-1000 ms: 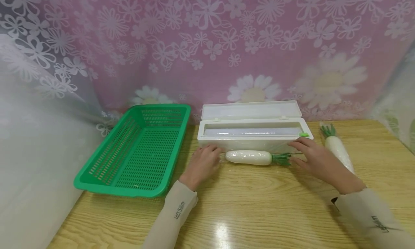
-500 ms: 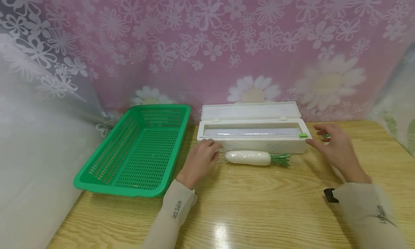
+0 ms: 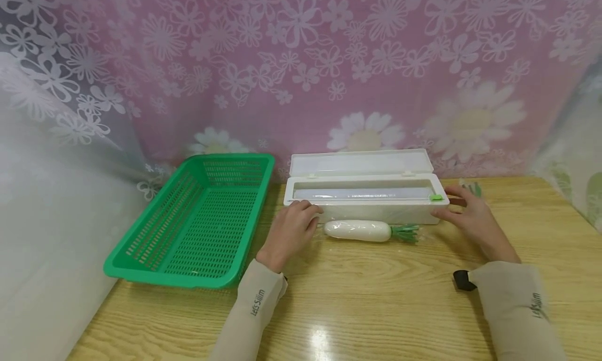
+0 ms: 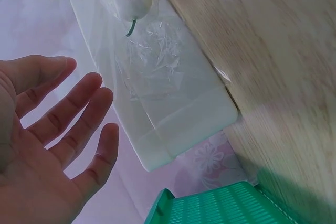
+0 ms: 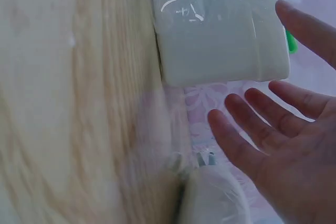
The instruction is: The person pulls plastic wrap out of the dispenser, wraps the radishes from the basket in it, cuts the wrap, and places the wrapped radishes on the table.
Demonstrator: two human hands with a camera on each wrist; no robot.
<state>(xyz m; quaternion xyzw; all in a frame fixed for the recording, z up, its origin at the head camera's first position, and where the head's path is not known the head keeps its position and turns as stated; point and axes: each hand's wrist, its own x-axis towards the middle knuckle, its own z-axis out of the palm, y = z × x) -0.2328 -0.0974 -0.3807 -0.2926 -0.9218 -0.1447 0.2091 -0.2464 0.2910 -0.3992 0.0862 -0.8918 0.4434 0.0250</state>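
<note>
A white daikon radish (image 3: 357,230) with green leaves lies in clear film along the front of a white cling film dispenser (image 3: 376,212). The dispenser's lid (image 3: 361,163) stands raised, showing the film roll (image 3: 362,193) inside. At its front left corner my left hand (image 3: 292,228) hovers with relaxed fingers; the left wrist view shows them apart from the box. My right hand (image 3: 475,220) is spread around the dispenser's right end, near the green cutter slider (image 3: 436,197). In the right wrist view its fingers (image 5: 241,140) grip nothing; whether the thumb touches the box, I cannot tell.
A green slotted basket (image 3: 251,230) stands left of the dispenser. Behind my right hand lies a second wrapped radish (image 5: 215,198), mostly hidden in the head view except its leaves (image 3: 472,188). A pink flowered curtain (image 3: 301,89) hangs behind the wooden table (image 3: 376,303).
My right hand has left the radish's leaves, swung right past the dispenser's end, then come back slightly left beside it. My left hand has barely moved. The radish and dispenser stay in place.
</note>
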